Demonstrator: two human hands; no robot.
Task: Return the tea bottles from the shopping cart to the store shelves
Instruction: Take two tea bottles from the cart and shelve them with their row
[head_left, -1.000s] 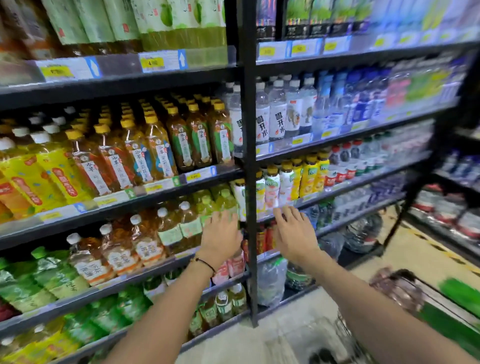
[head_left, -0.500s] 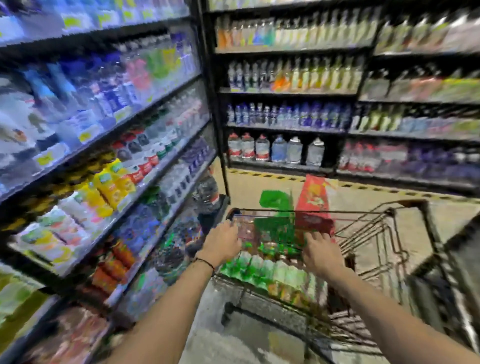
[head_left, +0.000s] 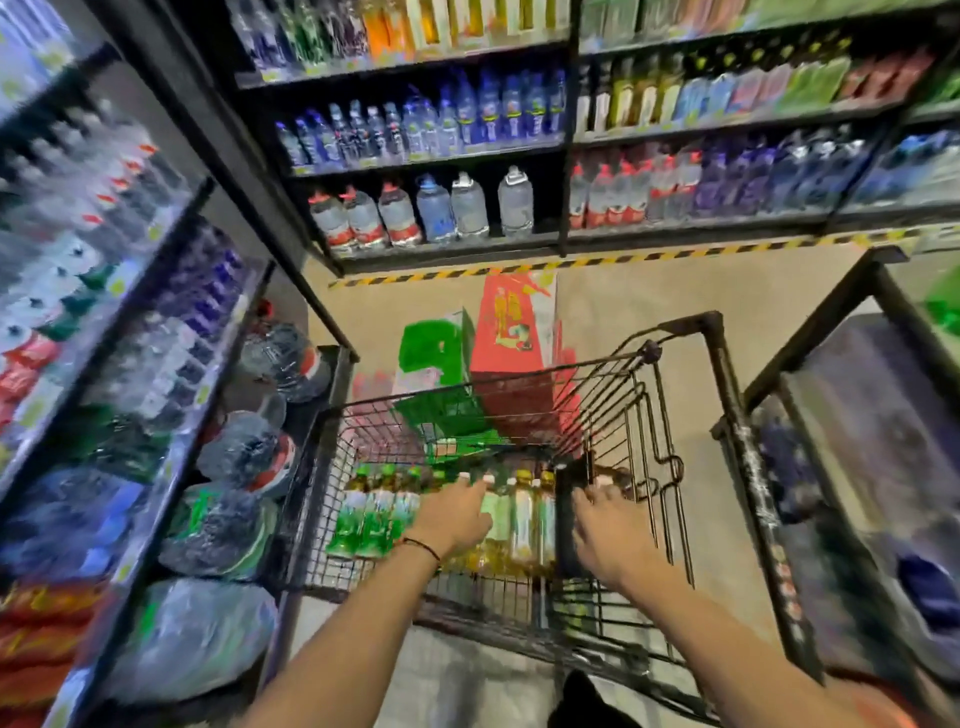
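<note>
A black wire shopping cart (head_left: 670, 467) stands in front of me in the aisle. Several tea bottles lie in it: green-labelled ones (head_left: 363, 514) on the left, paler yellow-capped ones (head_left: 522, 514) in the middle. My left hand (head_left: 457, 517) reaches down over the middle bottles, and its straight fingers touch their white caps. My right hand (head_left: 610, 527) reaches into the cart's right part, fingertips at a white-capped dark bottle (head_left: 605, 479). Neither hand visibly grips anything. The hands and motion blur hide part of the bottles.
Drink shelves (head_left: 156, 332) run close along the left, with wrapped bottle packs on the lowest level. More shelves of water bottles (head_left: 431, 208) face me across the aisle. Red (head_left: 514, 332) and green (head_left: 431, 348) cartons stand beyond the cart. A dark display (head_left: 857, 415) is at the right.
My view turned from the tea shelf to the cart. Both hands left the shelf and went down into the cart onto the bottles.
</note>
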